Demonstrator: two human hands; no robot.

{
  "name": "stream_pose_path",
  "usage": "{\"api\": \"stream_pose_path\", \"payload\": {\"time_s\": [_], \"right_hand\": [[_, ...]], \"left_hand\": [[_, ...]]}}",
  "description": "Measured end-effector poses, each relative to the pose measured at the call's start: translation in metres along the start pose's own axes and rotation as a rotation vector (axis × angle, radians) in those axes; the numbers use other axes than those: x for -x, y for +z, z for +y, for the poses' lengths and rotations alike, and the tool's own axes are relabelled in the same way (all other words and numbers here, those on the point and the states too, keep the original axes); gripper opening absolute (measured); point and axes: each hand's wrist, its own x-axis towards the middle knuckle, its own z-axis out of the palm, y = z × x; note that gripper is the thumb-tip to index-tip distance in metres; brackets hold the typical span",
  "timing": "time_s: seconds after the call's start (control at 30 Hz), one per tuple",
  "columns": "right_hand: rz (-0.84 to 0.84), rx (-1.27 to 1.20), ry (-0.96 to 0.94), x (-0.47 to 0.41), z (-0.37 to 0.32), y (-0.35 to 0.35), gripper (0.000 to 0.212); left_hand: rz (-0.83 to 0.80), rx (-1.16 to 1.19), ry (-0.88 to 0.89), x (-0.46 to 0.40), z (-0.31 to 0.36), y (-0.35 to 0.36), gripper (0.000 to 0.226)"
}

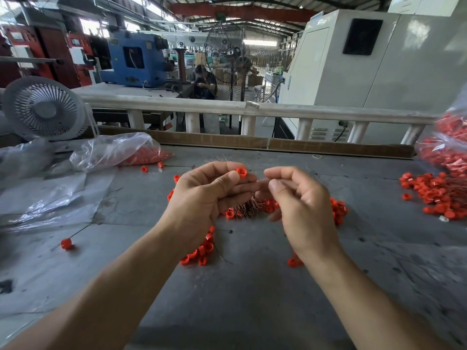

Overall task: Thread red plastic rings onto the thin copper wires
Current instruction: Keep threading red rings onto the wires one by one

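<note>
**Ring pinched at the centre of the frame**

We see a grey surface [252,286] filling the lower frame. At the right edge sits a bulging plastic bag [449,145] of red pieces, with a heap of threaded rings [437,195] spilling below it. A flatter bag [116,152] lies in the upper left, beside a white fan [43,108]. At centre, our left hand [202,198] pinches one red ring [241,172] between thumb and forefinger, its other fingers curled over a copper wire bundle [246,207]. Our right hand [303,200] pinches thumb to forefinger just beside the ring; we cannot tell whether a wire is held. Loose rings [199,253] lie scattered beneath both hands.
</note>
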Motion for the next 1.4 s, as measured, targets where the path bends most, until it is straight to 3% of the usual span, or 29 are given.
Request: {"api": "stream_pose_path", "payload": {"time_s": [0.17,0.3,0.4,0.57,0.77,1.1,1.4], "right_hand": [[0.157,-0.029,-0.022,-0.009,-0.003,-0.013,0.014],[0.246,0.42,0.046,-0.02,0.006,-0.032,0.014],[0.109,0.783,0.151,-0.023,0.011,-0.044,0.019],[-0.1,1.019,0.274,-0.019,0.01,-0.041,0.023],[-0.163,1.119,0.287,-0.018,0.015,-0.031,0.02],[-0.103,1.128,0.202,-0.016,0.015,-0.023,0.012],[-0.016,0.457,0.098,-0.014,0.008,-0.022,0.011]], "left_hand": [[0.015,-0.013,0.003,0.0,0.001,0.0,0.03],[0.017,-0.01,0.01,0.0,0.0,0.0,0.028],[0.011,-0.013,0.012,0.0,0.0,0.0,0.028],[0.0,-0.022,0.018,-0.001,-0.001,-0.001,0.027],[-0.004,-0.03,0.016,-0.001,-0.002,-0.001,0.025],[-0.009,-0.041,0.009,-0.001,-0.005,-0.002,0.026],[-0.02,-0.087,0.014,-0.002,-0.006,-0.004,0.022]]}}
